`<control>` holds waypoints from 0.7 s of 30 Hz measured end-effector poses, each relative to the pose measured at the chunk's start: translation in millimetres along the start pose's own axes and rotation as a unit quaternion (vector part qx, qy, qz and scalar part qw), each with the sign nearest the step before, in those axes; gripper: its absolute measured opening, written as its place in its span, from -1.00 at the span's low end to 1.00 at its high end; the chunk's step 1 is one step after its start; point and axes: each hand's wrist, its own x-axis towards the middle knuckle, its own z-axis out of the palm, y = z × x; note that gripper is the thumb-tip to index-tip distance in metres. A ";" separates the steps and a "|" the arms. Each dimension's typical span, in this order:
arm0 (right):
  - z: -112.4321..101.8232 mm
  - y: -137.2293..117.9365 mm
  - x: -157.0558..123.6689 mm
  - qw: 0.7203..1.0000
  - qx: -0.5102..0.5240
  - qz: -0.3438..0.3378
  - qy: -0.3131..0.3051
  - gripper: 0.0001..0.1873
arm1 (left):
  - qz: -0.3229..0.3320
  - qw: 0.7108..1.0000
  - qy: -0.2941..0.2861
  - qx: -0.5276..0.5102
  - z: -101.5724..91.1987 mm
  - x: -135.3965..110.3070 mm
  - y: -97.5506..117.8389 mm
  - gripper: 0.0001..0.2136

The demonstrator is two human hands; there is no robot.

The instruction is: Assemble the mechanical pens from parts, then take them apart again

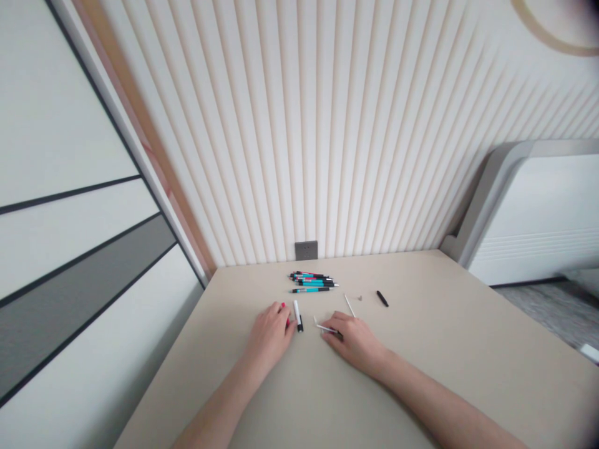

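- A bunch of teal-and-black retractable pens [311,282] lay side by side on the beige tabletop [449,374], and all of them looked whole (they overlapped too much for a sure count).
- Away from that bunch, at least one pen appeared to be in pieces. A white-and-black pen barrel [297,315], a loose white stick [349,305], a black pen part [382,299], a tiny grey part [360,298] and a small white sliver [314,319] were spread over the table. Judging by how things lay, one pen's parts were out, while the bunch remained assembled.
- The left hand [270,335] rested on the table, its fingers [276,310] pressed close together. Their tips sat right beside the barrel, on its left side, but the view did not show whether they gripped it.
- The right hand [354,340] pinched a thin white rod [325,328] between thumb and fingers. The rod's tip stuck out to the left, towards the barrel, and its other end ran under the fingers.
- The barrel and the rod lay between the two hands, near each other but not touching.
- Beyond the pens, a grey wall socket [306,250] sat at the foot of a ribbed wall panel [299,137].
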 end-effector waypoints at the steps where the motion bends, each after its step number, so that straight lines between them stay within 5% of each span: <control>1: 0.3 -0.2 0.2 1.000 -0.004 0.002 0.001 -0.78 | 0.002 1.000 -0.001 -0.002 0.5 0.2 -0.1 -0.87; 21: 3.5 0.5 1.1 1.000 -0.019 0.015 0.006 -0.77 | 0.054 0.997 0.033 -0.053 6.1 -0.4 2.1 -0.75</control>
